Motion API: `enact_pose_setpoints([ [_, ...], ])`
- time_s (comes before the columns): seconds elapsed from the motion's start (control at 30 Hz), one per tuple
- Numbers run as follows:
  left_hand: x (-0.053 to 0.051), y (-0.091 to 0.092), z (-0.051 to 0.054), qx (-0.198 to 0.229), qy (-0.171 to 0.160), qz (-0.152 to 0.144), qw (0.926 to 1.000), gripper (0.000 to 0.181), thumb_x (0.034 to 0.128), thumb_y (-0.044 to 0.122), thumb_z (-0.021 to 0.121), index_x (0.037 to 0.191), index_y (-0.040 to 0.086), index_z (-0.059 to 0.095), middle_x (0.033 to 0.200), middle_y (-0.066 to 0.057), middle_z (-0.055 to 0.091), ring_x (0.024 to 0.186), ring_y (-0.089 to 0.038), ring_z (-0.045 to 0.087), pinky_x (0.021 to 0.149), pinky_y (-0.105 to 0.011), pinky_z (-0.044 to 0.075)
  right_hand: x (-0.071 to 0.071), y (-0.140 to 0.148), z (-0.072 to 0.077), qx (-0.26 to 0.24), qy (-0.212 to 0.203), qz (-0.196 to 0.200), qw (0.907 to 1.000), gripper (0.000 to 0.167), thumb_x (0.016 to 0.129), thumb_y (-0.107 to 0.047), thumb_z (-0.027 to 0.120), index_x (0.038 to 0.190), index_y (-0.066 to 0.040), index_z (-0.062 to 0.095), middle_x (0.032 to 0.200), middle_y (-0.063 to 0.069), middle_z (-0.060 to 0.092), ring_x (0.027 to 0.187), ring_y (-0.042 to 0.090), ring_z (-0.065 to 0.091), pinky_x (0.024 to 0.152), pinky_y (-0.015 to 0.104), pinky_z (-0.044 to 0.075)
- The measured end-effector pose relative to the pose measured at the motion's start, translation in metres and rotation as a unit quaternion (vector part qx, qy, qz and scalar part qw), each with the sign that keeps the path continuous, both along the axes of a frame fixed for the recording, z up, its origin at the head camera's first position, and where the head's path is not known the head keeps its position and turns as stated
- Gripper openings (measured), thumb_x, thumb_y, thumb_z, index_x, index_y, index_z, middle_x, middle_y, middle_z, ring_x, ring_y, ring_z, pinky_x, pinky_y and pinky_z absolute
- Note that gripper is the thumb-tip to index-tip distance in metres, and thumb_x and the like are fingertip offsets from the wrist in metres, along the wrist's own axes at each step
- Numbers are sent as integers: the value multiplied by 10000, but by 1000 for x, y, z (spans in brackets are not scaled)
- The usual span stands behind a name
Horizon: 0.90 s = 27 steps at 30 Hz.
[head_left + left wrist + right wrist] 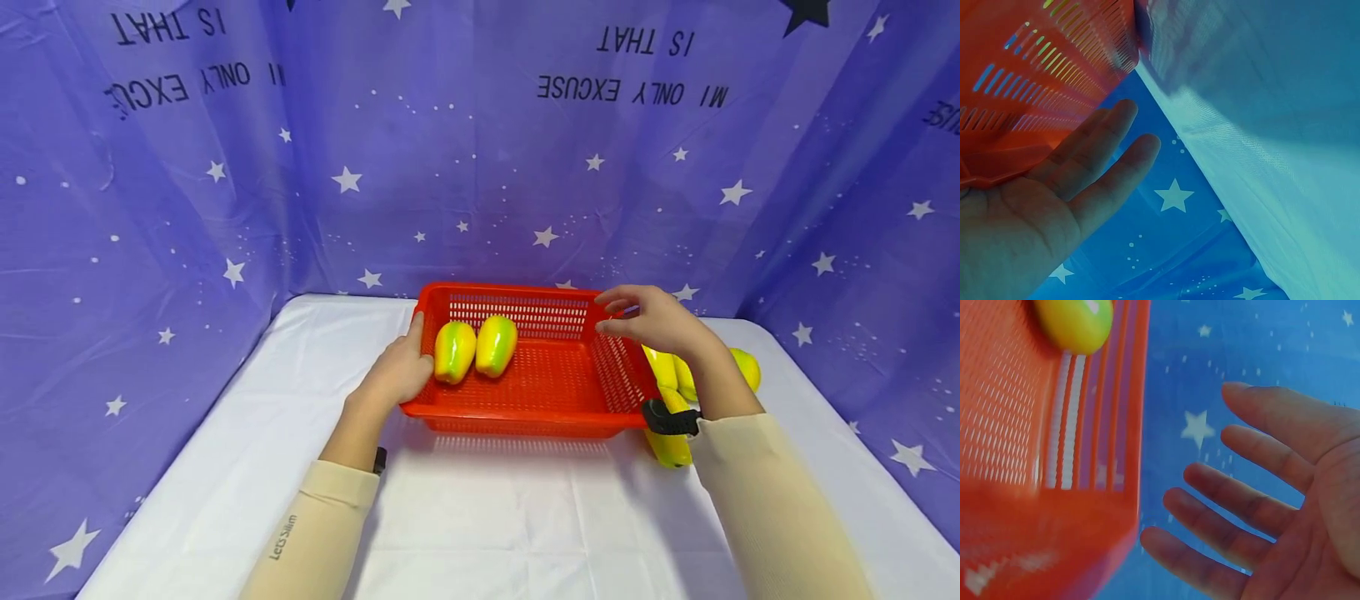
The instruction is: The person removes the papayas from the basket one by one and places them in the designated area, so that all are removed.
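The grip of the left hand is at the left end of the red basket, and it pinches the rim there: the thumb lies over the rim, while the other fingers reach along the outer wall (in the left wrist view, these fingers look nearly straight). The grip of the right hand is spread. It hovers by the far right corner of the basket, and in the right wrist view its fingers are near the rim but apart from it.

Inside the basket, close to its left wall, two fruits stand side by side, the left one and the right one, both yellow with green. The right part of the basket's bottom is bare. Outside, just beyond the right wall, more fruits of yellow colour lie on the white surface; the right forearm hides a part of them (so I cannot tell their exact number).

Both arms wear cream sleeves, and a black band is on the right wrist. Behind and at both sides hangs a purple cloth with white stars and black letters, which appear upside down.
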State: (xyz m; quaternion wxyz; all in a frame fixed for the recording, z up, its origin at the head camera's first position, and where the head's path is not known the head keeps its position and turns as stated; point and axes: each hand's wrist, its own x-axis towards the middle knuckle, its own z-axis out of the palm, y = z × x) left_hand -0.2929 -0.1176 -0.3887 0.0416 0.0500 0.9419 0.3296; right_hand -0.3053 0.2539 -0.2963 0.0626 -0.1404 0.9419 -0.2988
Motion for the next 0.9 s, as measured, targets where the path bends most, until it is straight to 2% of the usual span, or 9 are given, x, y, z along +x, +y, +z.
enact_pose_setpoints([
  [0.17, 1, 0, 2, -5, 20, 30, 10000, 801, 975, 191, 422, 1673, 86, 44, 1587, -281, 411, 1424, -428, 465, 1198, -583, 341, -13, -30, 2, -138, 146, 218, 9996, 461, 958, -245, 719, 1390, -110, 634, 1375, 206, 638, 1257, 397, 604, 1010, 550, 521],
  [0.37, 2, 1, 1, 31, 63, 57, 10000, 802, 969, 180, 429, 1674, 91, 58, 1558, -281, 448, 1382, -412, 507, 1183, -565, 369, -27, -56, -8, -339, 262, 514, 9978, 448, 945, -239, 734, 1360, -90, 654, 1346, 206, 662, 1256, 390, 616, 1009, 536, 523],
  [0.6, 1, 3, 1, 62, 78, 106, 9999, 803, 967, 182, 439, 1676, 104, 71, 1544, -274, 467, 1365, -402, 522, 1172, -556, 384, -42, -72, -22, -551, 40, 560, 9969, 478, 941, -276, 738, 1378, -109, 642, 1388, 227, 631, 1205, 396, 632, 939, 503, 557],
  [0.73, 2, 2, 1, 78, 11, 161, 9998, 798, 973, 187, 438, 1677, 114, 71, 1547, -267, 465, 1365, -398, 520, 1170, -560, 387, -50, -83, -30, -603, -96, 513, 9968, 500, 939, -296, 740, 1393, -119, 630, 1405, 217, 617, 1228, 393, 617, 951, 501, 561],
  [0.9, 3, 3, 2, 51, 18, 178, 9998, 794, 979, 194, 440, 1676, 107, 68, 1571, -261, 441, 1401, -398, 495, 1187, -566, 365, -60, -94, -42, -769, -463, 369, 9953, 531, 944, -299, 732, 1423, -108, 604, 1442, 216, 572, 1256, 399, 587, 970, 524, 565],
])
